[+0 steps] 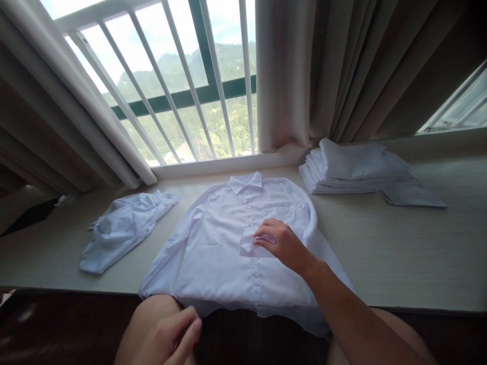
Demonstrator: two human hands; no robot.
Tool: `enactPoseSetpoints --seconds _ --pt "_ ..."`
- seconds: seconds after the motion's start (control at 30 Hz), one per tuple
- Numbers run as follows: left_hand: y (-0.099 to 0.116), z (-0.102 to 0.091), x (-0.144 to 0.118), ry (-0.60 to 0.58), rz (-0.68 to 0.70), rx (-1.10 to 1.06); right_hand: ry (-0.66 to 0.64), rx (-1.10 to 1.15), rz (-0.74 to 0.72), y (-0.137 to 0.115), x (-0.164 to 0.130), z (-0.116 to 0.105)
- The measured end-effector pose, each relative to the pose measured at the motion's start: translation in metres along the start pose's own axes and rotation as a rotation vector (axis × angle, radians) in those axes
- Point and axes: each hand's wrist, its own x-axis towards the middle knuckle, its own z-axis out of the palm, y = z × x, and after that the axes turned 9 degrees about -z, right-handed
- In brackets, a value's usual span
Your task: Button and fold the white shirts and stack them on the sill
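A white shirt (224,243) lies flat, front up and buttoned, collar toward the window (182,86), on the worktop (399,253), hem hanging over the near edge. The right hand (283,243) pinches a cuff on its chest. The left hand (171,337), below the edge, seems loosely curled on nothing. A crumpled shirt (122,228) lies left; a folded stack (353,167) sits right.

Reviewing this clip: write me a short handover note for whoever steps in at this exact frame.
Right hand: pinching a sleeve cuff against the front of the white shirt.
Left hand: low by the near hem, loosely curled, holding nothing clearly.
Shirt lies face up, buttoned, collar toward the window; both sleeves folded in.
Folded stack at the right; crumpled shirt at the left, unfolded.
Left: body fold, then the crumpled one.
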Motion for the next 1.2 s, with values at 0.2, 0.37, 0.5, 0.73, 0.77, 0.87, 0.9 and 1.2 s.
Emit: enactPoseSetpoints --seconds 0.2,0.37,0.5,0.73,0.77,0.87,0.9,1.2 --pt "0.045 0.063 0.117 0.026 0.092 -0.450 -0.026 0.050 -0.002 -0.002 -0.002 0.005" --pt "0.037 0.098 0.160 -0.405 0.135 -0.620 -0.047 0.057 0.042 0.001 0.002 0.012" --pt "0.025 0.109 0.168 -0.504 0.160 -0.727 -0.064 0.086 0.086 0.006 0.006 0.022" --pt "0.021 0.115 0.177 -0.407 0.078 -0.865 -0.113 0.076 0.121 0.014 0.004 0.032" --pt "0.020 0.116 0.177 -0.409 0.073 -0.867 -0.121 0.073 0.116 0.015 0.003 0.033" --pt "0.017 0.119 0.178 -0.395 0.058 -0.896 -0.096 0.051 0.080 0.016 0.001 0.036" --pt "0.017 0.120 0.178 -0.375 0.056 -0.905 -0.061 0.027 0.064 0.016 0.001 0.037" --pt "0.013 0.130 0.177 -0.307 0.042 -0.937 0.205 -0.047 -0.122 -0.003 -0.002 0.049"
